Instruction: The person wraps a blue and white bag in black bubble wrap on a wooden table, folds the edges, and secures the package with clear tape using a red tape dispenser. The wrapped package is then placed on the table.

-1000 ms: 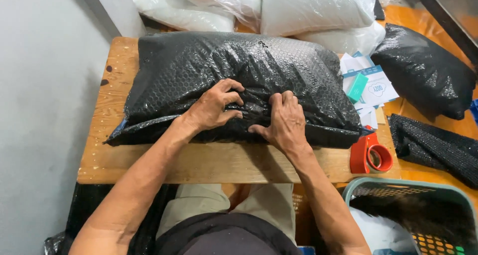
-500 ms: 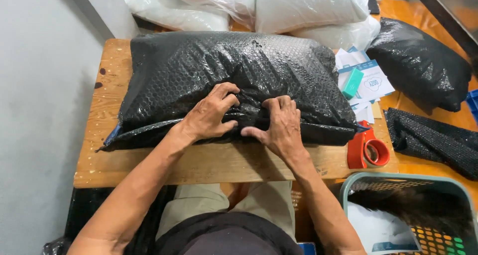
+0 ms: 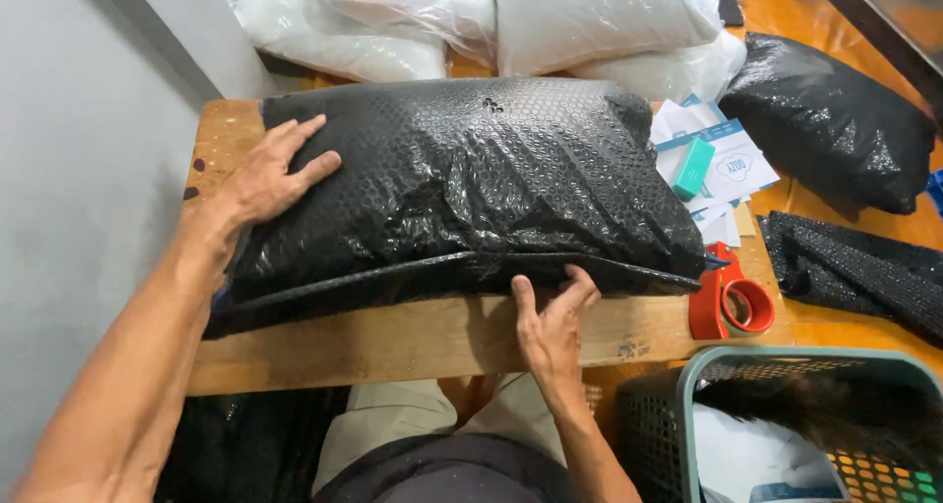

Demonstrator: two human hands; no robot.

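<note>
Black bubble-wrap parcel lies flat on wooden table, filling most of top. Left hand, fingers spread wide, presses parcel's left end. Right hand, fingers loosely splayed, touches seam flap at parcel's near edge. Red tape dispenser just right of parcel. Step judged: flap being flattened closed; sealing calls for holding flap down.

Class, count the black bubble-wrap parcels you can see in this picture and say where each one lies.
2: one parcel on the wooden table under both hands, another black parcel at the far right. More may be hidden.
</note>
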